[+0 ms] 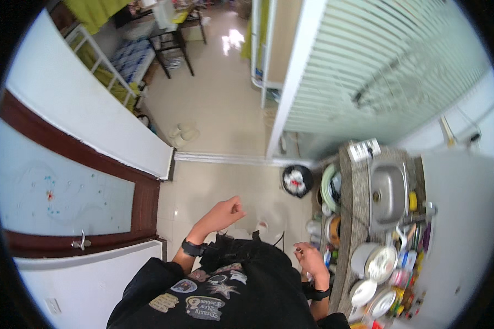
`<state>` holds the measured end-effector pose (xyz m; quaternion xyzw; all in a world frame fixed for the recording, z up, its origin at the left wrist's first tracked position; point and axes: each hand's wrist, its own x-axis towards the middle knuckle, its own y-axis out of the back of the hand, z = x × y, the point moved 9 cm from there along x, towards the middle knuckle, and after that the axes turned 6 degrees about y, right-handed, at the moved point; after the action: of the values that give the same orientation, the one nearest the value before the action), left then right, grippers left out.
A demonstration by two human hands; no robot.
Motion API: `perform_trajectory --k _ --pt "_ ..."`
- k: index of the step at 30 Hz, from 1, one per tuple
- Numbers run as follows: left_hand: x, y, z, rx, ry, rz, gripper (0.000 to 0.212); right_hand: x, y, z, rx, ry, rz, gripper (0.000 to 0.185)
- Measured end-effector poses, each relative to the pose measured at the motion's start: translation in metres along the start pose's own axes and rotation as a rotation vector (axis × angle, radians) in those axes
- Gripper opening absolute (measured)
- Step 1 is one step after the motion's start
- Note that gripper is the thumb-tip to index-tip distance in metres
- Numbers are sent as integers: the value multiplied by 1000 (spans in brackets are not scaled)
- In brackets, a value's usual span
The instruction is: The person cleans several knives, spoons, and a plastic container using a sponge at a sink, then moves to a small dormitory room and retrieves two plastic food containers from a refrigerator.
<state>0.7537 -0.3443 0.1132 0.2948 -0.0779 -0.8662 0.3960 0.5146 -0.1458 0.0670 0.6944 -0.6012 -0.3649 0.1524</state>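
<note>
My left hand (222,214) hangs in the air in front of my body, over the tiled floor (214,177), its fingers curled and nothing seen in them. To the right, my right hand (311,259) is beside the edge of the stone counter (346,251), its fingers loosely bent; nothing shows between them. Both wrists wear a black band. On the counter near my right hand stand a round pot with a lid (380,264) and a white bowl (363,292). Farther along is a steel sink (389,195) with a yellow sponge (413,201) beside it.
A bin with a black bag (297,181) stands on the floor by the counter's far end. Basins (330,187) sit under the counter. A brown door (144,205) is at the left. Beyond the sill (222,158) are pale slippers (185,133) and a dark stool (171,51).
</note>
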Motion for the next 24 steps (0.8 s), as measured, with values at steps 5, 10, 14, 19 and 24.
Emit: perform_trajectory --k 5,10,14,19,24 --pt "-28 101 -29 44 140 312 27 119 -21 -27 -160 295 -325 24" --pt "-36 164 -98 -284 257 561 25 245 -7 -117 -298 398 -439 28" --pt "19 220 -152 -390 230 660 25 346 -4 -176 -308 487 -377 28" --pt "122 348 -119 -339 182 605 25 454 -1 -205 -142 377 -408 27" --pt "232 464 -43 -112 3 420 25 554 31 -234 -37 252 -312 26"
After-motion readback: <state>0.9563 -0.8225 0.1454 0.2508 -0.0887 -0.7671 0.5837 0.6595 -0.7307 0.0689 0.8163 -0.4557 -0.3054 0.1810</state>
